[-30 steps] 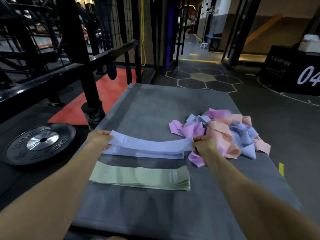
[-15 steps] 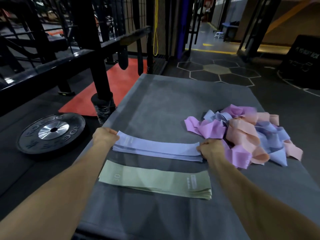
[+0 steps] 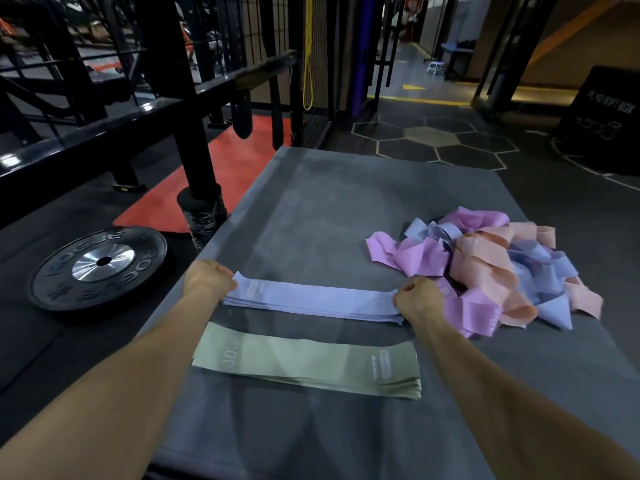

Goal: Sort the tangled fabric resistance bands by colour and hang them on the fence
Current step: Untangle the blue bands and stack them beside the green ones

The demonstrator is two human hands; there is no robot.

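A flat stack of lavender-blue bands [image 3: 311, 301] lies across the grey mat [image 3: 346, 202]. My left hand [image 3: 207, 277] grips its left end and my right hand [image 3: 417, 299] grips its right end, both with curled fingers. A stack of pale green bands [image 3: 304, 363] lies nearer to me, marked 30. To the right sits a tangled heap of pink, peach and lavender-blue bands [image 3: 485, 268], touching my right hand. The black wire fence [image 3: 221, 36] stands at the back left.
A black weight plate [image 3: 98, 266] lies on the floor left of the mat. A black rack post [image 3: 194, 143] with a padded foot stands at the mat's left edge. A red mat [image 3: 221, 168] lies beyond. A black plyo box [image 3: 602, 116] stands far right.
The lavender-blue band I held slightly raised and bowed has come down flat onto the lavender-blue stack. Both hands stay at its ends. My view has shifted closer and to the left.
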